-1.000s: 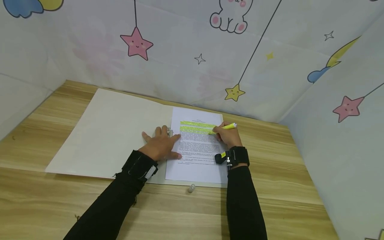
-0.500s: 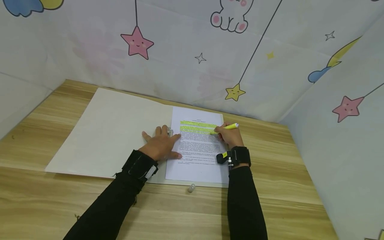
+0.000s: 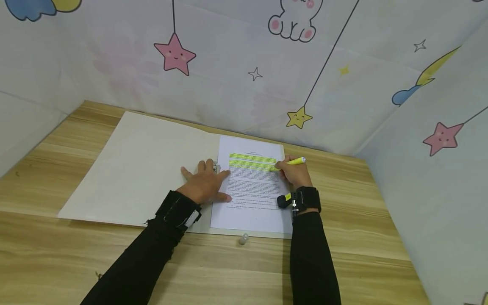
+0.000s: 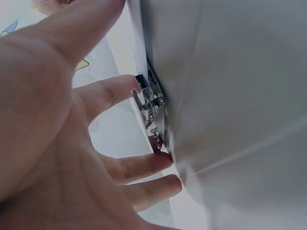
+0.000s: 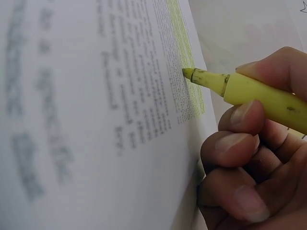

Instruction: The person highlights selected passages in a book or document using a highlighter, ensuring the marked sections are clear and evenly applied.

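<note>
Okay, we have the right hand (image 3: pixel 295 173) pinching a yellow highlighter (image 5: pixel 264 98), tip at the lower edge of the highlighted lines, near their right end; we can't confirm contact. Left hand (image 3: pixel 202 184) is spread wide, thumb and forefinger on the printed sheet (image 3: pixel 251 186), other fingers by the metal clip (image 4: pixel 152 103) and on the white folder (image 3: pixel 145 165), lying flat on the desk (image 3: pixel 354 254).

Risks, our guess: a drifting wrist could run the stroke into the wrong line; light left-hand pressure could let the sheet slip; dragging curled fingers could smear fresh ink; the cap-like piece (image 3: pixel 243 239), just beside the folder, could roll if bumped.
</note>
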Demonstrator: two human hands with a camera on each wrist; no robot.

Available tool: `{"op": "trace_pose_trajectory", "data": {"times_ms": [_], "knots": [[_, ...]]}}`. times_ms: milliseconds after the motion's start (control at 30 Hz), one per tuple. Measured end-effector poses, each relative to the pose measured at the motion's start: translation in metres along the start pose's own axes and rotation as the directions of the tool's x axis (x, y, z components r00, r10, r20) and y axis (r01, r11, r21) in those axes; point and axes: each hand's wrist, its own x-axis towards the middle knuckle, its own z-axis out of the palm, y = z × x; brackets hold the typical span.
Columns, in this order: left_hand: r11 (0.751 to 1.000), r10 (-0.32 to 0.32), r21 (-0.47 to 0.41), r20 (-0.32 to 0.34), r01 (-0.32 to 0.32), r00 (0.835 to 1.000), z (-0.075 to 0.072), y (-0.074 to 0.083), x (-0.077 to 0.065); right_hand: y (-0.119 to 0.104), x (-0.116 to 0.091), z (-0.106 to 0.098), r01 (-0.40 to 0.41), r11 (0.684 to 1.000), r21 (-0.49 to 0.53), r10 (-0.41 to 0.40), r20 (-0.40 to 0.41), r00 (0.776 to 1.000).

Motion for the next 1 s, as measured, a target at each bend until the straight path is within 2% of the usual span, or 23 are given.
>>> {"op": "trace_pose_trajectory", "data": {"times_ms": [300, 633, 867, 1000], "knots": [[1.0, -0.006, 0.006, -0.002, 0.006, 1.0, 0.0001, -0.0001, 0.0007, 0.0003, 0.0012, -0.0015, 0.012, 1.0, 0.0, -0.012, 0.009, 1.0], [1.0, -0.004, 0.005, 0.001, 0.004, 1.0, -0.0003, 0.0014, 0.0003, 0.0018, 0.0003, -0.0048, -0.019, 1.0, -0.002, 0.019, -0.008, 1.0], [1.0, -0.005, 0.009, 0.003, 0.005, 1.0, 0.0001, 0.0006, 0.0006, 0.0008, -0.0009, -0.0057, 0.006, 1.0, 0.017, -0.006, -0.002, 1.0], [1.0, -0.006, 0.008, 0.003, 0.006, 1.0, -0.0003, 0.0007, 0.0011, 0.0005, -0.0006, -0.0071, -0.014, 1.0, 0.017, 0.014, 0.007, 1.0]]}}
